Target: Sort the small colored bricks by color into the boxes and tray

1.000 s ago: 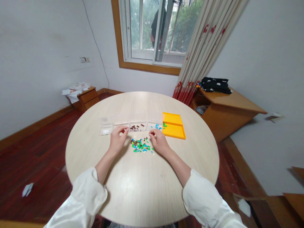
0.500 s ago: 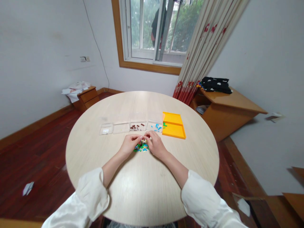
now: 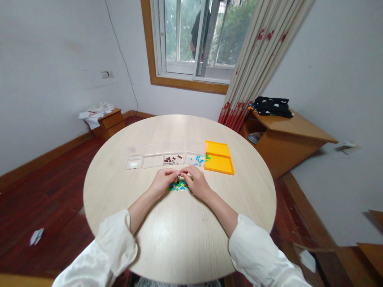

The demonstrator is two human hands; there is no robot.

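Observation:
A pile of small green, blue and other coloured pieces [image 3: 178, 185] lies on the round table [image 3: 179, 231]. My left hand [image 3: 163, 181] and my right hand [image 3: 195, 180] meet over its far side, their fingertips pinched together. Whatever sits between the fingertips is too small and too covered to name. Behind my hands stand clear plastic boxes: one with brown pieces [image 3: 172, 159], one with light blue pieces [image 3: 197, 160], and one [image 3: 152, 160] where no pieces show. Right of them lies an open yellow case [image 3: 220, 163], with green pieces [image 3: 207, 157] at its left edge.
At the left end of the row is a small clear box [image 3: 133, 163] with something white in it. Beyond the table are a wooden cabinet [image 3: 299, 129] with dark cloth on top, a small drawer unit [image 3: 112, 122] and a curtain [image 3: 254, 59].
The fingers of my right hand have shifted slightly at the fingertips. Both hands otherwise keep their place over the pile.

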